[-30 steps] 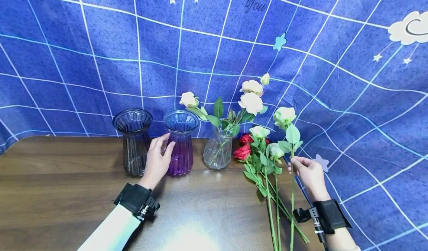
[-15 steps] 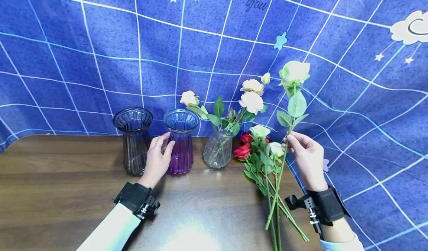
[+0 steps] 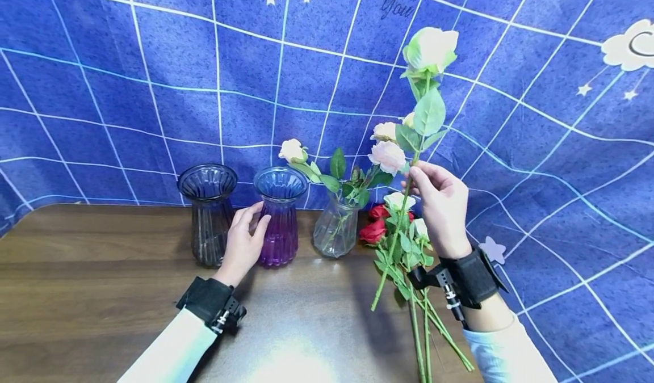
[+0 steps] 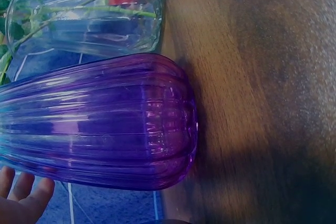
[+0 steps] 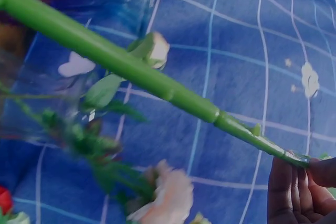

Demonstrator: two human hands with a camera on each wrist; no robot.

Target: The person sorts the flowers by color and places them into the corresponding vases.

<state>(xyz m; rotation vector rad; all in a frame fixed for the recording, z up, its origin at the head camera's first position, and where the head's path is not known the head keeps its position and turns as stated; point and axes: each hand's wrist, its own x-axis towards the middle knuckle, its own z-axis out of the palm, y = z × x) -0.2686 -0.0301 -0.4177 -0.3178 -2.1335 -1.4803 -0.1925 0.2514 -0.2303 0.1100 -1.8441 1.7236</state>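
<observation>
My right hand (image 3: 443,210) pinches the stem of a white rose with a green tinge (image 3: 430,51) between thumb and fingers. The bloom points up, and the stem slants down to the left over other flowers. In the right wrist view, the green stem (image 5: 113,59) runs from the pinching fingertips. My left hand (image 3: 244,245) is at the left side of a blue-to-purple ribbed glass vase (image 3: 278,235), its fingers loosely bent. In the left wrist view, the fingertips (image 4: 46,186) sit right at the vase's side. The vase stands upright on the wooden table (image 3: 102,292).
A dark grey glass vase (image 3: 208,230) stands left of the purple one. To its right, a clear vase (image 3: 334,232) holds pale pink flowers (image 3: 387,156). Red roses (image 3: 373,231) and white roses lie at the table's right. A blue cloth (image 3: 168,59) hangs behind.
My right hand has lifted the white rose off the pile, moving up and to the left, and the stem now tilts. The left hand has stayed at the purple vase.
</observation>
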